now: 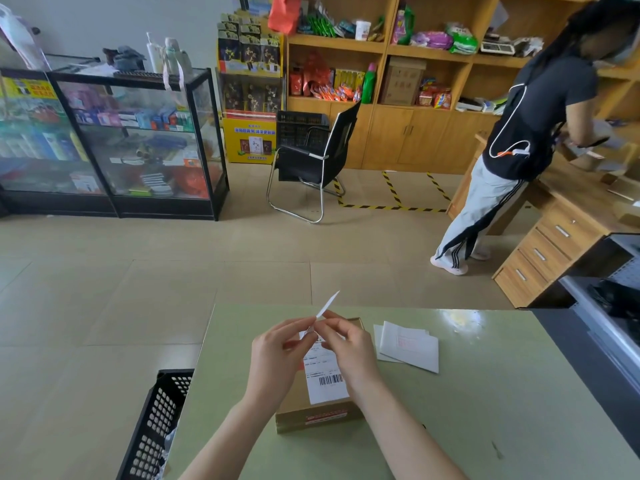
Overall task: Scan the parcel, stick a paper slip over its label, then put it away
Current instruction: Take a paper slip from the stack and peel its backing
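Observation:
A brown cardboard parcel (pixel 311 410) lies flat on the green table (pixel 485 410), its white shipping label (pixel 325 375) with a barcode facing up. Above its far end my left hand (pixel 277 358) and my right hand (pixel 349 348) meet, both pinching a narrow white paper slip (pixel 329 303) that sticks up and away from the fingertips. The lower part of the slip is hidden between my fingers. Both hands hover over the parcel, covering the top of the label.
A stack of white paper sheets (pixel 408 344) lies on the table right of the parcel. A black perforated basket (pixel 156 424) stands on the floor at the table's left edge. A dark counter (pixel 595 327) borders the right. A person (pixel 512 140) stands at a wooden desk far right.

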{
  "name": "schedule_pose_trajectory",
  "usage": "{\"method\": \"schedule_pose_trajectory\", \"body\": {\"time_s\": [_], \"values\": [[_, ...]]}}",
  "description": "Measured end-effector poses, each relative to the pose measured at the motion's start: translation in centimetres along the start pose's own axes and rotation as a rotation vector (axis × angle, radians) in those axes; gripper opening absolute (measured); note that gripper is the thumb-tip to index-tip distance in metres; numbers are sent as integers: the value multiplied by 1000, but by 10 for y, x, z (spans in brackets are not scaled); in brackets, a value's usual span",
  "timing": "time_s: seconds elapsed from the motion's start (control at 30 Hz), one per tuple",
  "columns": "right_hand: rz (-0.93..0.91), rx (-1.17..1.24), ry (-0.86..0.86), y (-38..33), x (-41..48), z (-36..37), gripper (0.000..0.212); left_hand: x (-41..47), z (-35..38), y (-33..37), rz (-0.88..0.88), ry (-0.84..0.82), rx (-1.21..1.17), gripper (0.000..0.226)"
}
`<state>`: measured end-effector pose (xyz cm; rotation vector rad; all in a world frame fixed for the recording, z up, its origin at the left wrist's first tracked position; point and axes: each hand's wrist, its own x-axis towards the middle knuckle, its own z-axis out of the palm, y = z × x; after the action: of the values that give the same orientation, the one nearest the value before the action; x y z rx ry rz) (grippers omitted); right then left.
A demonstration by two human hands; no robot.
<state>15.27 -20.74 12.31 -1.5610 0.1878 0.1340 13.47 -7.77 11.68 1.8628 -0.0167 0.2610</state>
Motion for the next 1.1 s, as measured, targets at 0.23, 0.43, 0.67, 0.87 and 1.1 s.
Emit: {"method": "schedule_pose_trajectory", "body": {"time_s": [0.23, 0.43, 0.67, 0.87, 1.1], "values": [[9, -15, 14, 2, 6, -1, 15, 3, 1, 1, -7, -9, 5, 31], [-19, -55, 33, 2, 8, -1, 16, 4, 2, 2, -11, -20, -6, 31], [1, 2, 63, 2, 6, 1, 13, 7, 4, 2, -41, -9, -51, 27], [0, -29, 49, -1, 6, -2, 15, 7, 4, -1, -24, -5, -15, 22], [-6, -56, 45, -2, 5, 1, 17, 6, 4, -2, -15, 3, 5, 22]]}}
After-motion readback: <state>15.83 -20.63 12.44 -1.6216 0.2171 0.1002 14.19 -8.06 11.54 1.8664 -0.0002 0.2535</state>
